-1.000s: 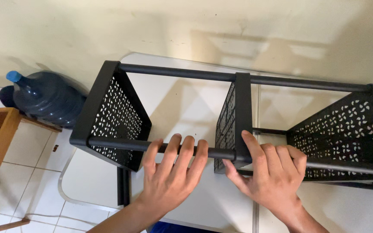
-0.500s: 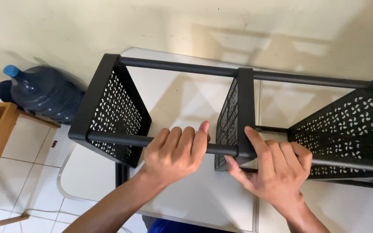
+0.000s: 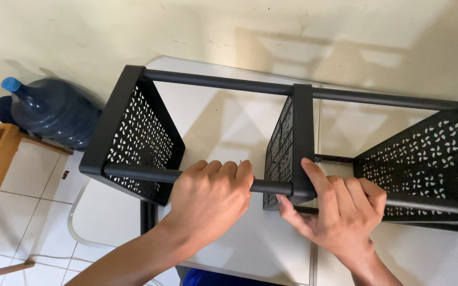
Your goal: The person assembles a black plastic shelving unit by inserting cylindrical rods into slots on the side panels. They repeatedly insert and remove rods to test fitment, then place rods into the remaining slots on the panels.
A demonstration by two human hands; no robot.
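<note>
- Left hand [image 3: 211, 197] wraps tight around the black rack's [image 3: 298, 153] near rail [image 3: 139, 172].
- Right hand [image 3: 337, 207] clamps the middle panel's [image 3: 303, 140] joint, thumb seemingly underneath.
- Rack lies sideways on the white table [image 3: 229, 127].

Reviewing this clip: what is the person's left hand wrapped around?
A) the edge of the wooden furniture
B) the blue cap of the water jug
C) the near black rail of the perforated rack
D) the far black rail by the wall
C: the left hand is closed over the near rail of the black rack, between the end panel and the middle panel.
</note>
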